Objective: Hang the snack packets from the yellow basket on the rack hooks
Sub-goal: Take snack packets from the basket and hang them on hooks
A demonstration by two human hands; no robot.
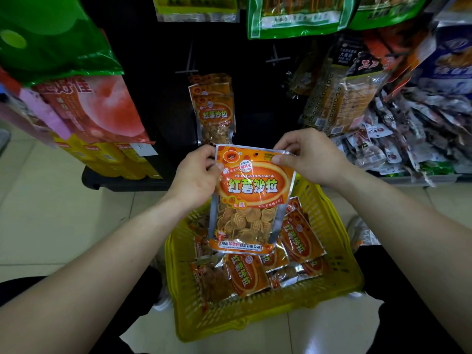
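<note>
Head: left hand (196, 180) and right hand (309, 157) pinch one packet (251, 200) over one basket (229, 320).

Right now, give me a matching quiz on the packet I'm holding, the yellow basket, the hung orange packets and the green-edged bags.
Things:
1 held packet
2 yellow basket
3 hung orange packets
4 green-edged bags

Places:
A on the floor
B top of the rack
C pinched by left hand and right hand
D hanging lower on the rack

Pairs: 1-C, 2-A, 3-D, 4-B
</note>
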